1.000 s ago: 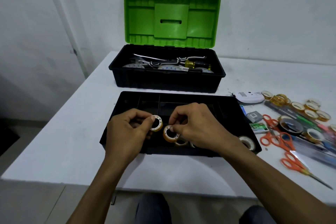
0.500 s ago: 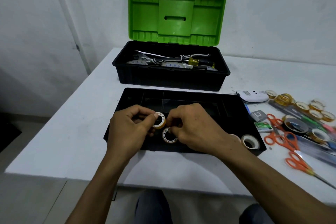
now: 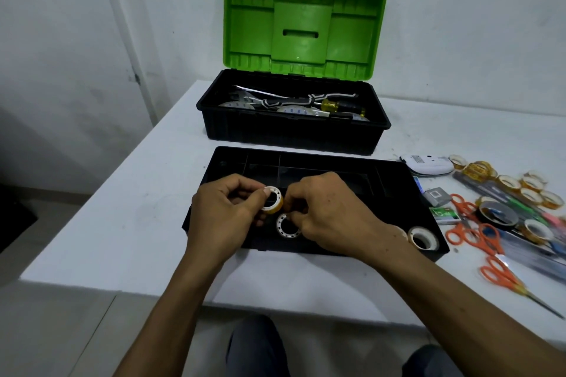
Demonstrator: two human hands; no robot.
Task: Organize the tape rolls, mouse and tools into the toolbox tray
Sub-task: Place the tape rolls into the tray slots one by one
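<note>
The bench [image 3: 122, 223] is stretching wide left of the tray [image 3: 398, 193]. Over the tray's near middle, the left hand [image 3: 226, 214] is pinching a tape roll [image 3: 273, 199] on edge, hole facing near. A second roll [image 3: 288, 226] is lying flat below, the right hand [image 3: 330, 214] curling fingertips at its rim; grip unclear. Mouse [image 3: 427, 165] and scissors [image 3: 468, 223] are crowding the tray's right side.

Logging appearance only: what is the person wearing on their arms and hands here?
The left hand and right hand are bare: no gloves, rings or watch in sight. The left forearm and right forearm are uncovered, with no sleeve in frame. Dark trousers show at the knees.
</note>
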